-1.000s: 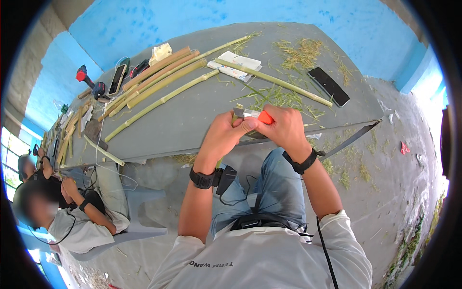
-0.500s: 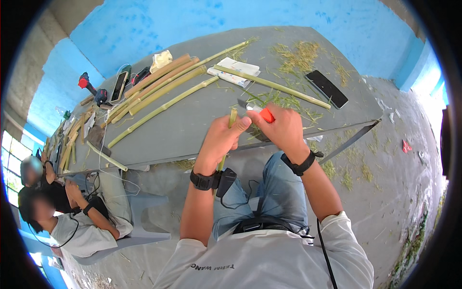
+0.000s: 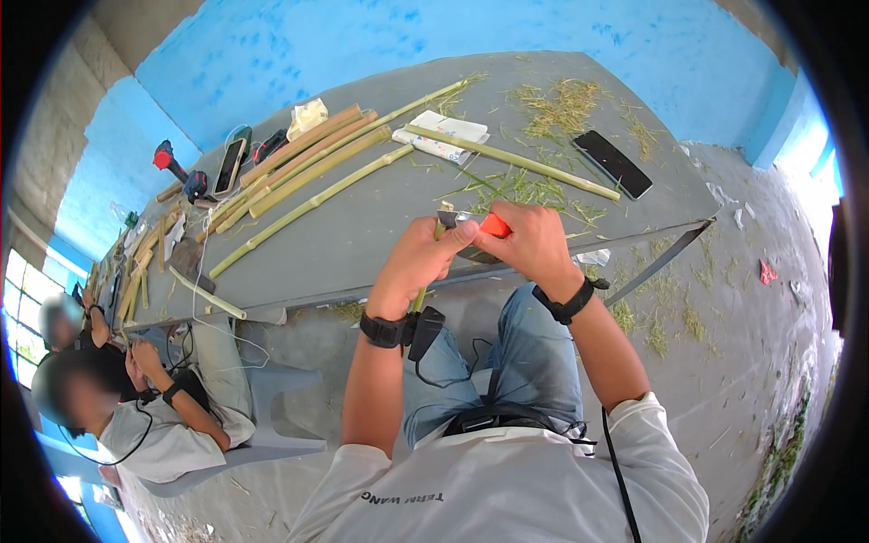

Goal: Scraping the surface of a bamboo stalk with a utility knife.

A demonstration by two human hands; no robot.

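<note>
My left hand [image 3: 415, 260] is closed around a thin green bamboo stick [image 3: 419, 301], held upright at the table's near edge with its lower end hanging below. In my right hand [image 3: 536, 239] is an orange-handled utility knife [image 3: 494, 225]. Its blade lies across the top of the stick, and my left thumb presses close beside the blade. Just beyond my hands, green shavings [image 3: 534, 193] are scattered on the table.
On the grey table [image 3: 308, 262], several bamboo poles [image 3: 312, 210] lie to the left. Another pole [image 3: 516, 163] rests partly on a white paper packet [image 3: 444, 127]. A phone [image 3: 613, 164] lies at right. A red-and-black power tool [image 3: 181, 172] stands far left, beyond two seated people [image 3: 172, 443].
The knife has moved left and its blade now meets the top of the stick, where before it pointed away above it. My left thumb has come up against the blade.
</note>
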